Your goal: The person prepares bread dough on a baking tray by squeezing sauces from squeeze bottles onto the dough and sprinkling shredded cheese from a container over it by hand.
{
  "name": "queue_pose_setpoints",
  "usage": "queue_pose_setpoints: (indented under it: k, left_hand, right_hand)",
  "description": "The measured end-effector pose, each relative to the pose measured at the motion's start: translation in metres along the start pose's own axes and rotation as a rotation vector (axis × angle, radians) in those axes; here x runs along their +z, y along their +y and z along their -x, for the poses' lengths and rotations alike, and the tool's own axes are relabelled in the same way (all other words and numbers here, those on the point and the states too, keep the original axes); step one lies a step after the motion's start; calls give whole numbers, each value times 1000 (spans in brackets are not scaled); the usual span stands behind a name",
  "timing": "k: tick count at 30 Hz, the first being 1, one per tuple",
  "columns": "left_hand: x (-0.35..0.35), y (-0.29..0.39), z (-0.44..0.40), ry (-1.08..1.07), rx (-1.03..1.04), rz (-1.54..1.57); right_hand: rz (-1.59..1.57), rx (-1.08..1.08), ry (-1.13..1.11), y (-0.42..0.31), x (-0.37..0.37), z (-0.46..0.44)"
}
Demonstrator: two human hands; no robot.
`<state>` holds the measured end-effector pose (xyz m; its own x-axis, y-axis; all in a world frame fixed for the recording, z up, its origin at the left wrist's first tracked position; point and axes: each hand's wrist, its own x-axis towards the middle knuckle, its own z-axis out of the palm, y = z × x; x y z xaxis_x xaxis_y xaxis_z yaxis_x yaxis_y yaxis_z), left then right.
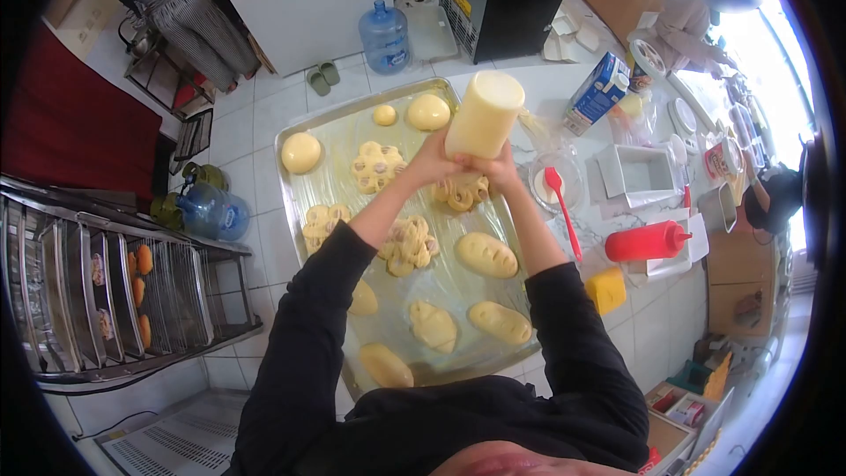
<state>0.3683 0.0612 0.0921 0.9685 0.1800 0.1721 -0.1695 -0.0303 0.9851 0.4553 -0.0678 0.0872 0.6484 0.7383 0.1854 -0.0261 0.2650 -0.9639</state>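
A squeeze bottle (486,113) of pale cream-coloured filling is upside down between my two hands, its base toward me and its nozzle hidden. My left hand (432,160) wraps its left side; my right hand (498,167) grips the right side. Below them lies a large metal tray (284,178) of shaped dough pieces. A ring of coiled dough (462,194) is right under my hands, partly covered. Left of it sits a flower-shaped dough (377,167) with darker spots. Nearer me are a braided dough (410,245) and a slashed oval dough (486,254).
Right of the tray are a red spatula (564,203) on a bowl, a red squeeze bottle (648,241), a white loaf pan (636,173) and a blue carton (597,92). A tray rack (115,291) stands at left. Other people work at upper left and upper right.
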Motion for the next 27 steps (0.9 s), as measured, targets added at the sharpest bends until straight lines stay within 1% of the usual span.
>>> queue_pose_setpoints:
  k: [1,4,6,9,12,13,15,18,21,24,26,27]
  left_hand:
    - [-5,1,-8,-12,19,13]
    - [-15,6,-24,-4,9,-91]
    - [-10,7,-19,22,7,-27]
    - [2,2,-3,20,-2,-8]
    - [19,-3,21,40,-25,16]
    - [22,-2,25,54,-32,32]
    - [20,-1,23,27,-9,-4]
    - [6,5,2,1,18,-58]
    - [-9,-2,-21,-19,26,-68]
    - [-11,-6,-26,-17,23,-64]
    - [3,-7,-12,23,62,-64]
    - [11,-1,-1,22,39,-73]
  right_hand:
    - [2,10,-17,-1,-1,-9]
    - [11,35,-60,-3,-4,-24]
    - [27,51,-77,-2,-7,-24]
    - [65,71,-50,-4,-7,-1]
    - [-38,54,-5,-13,3,28]
    - [-18,16,4,-11,3,30]
    - [23,-61,20,-7,4,32]
    - [20,77,27,-16,3,11]
    - [85,-4,-12,-3,-7,-17]
    - [24,9,26,1,-9,-15]
    - [43,2,44,-7,-6,-1]
    - [52,9,57,-11,-5,12]
